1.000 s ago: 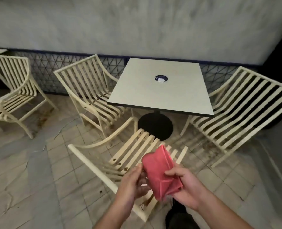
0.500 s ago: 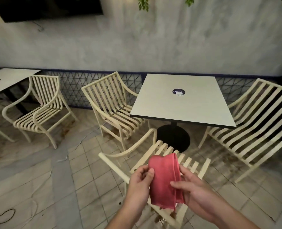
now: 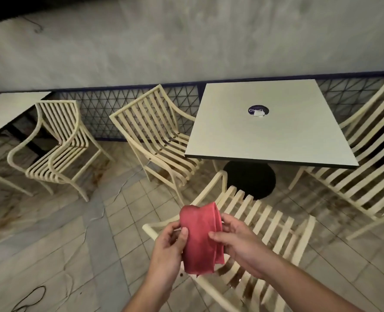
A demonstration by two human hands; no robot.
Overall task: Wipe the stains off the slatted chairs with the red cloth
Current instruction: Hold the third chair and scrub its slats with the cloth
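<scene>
The folded red cloth (image 3: 200, 238) hangs between both hands, above the nearest cream slatted chair (image 3: 267, 224). My left hand (image 3: 167, 251) pinches its left edge with thumb and fingers. My right hand (image 3: 237, 240) grips its right side, thumb on the front. Dark stains show on the near chair's slats (image 3: 233, 281) just below the cloth. A second slatted chair (image 3: 161, 140) stands left of the table, a third (image 3: 353, 167) at the right, and a fourth (image 3: 58, 145) farther left.
A square pale table (image 3: 265, 131) on a black round base (image 3: 251, 181) stands between the chairs, with a dark round sticker (image 3: 258, 110) on top. Another table (image 3: 9, 109) is at far left. A low mesh fence (image 3: 123, 109) lines the wall. Cables (image 3: 31, 298) lie on the tiled floor.
The view has swung to the left and tilted, so the table sits farther right. Both hands have kept hold of the cloth, which now hangs more upright and flatter between them.
</scene>
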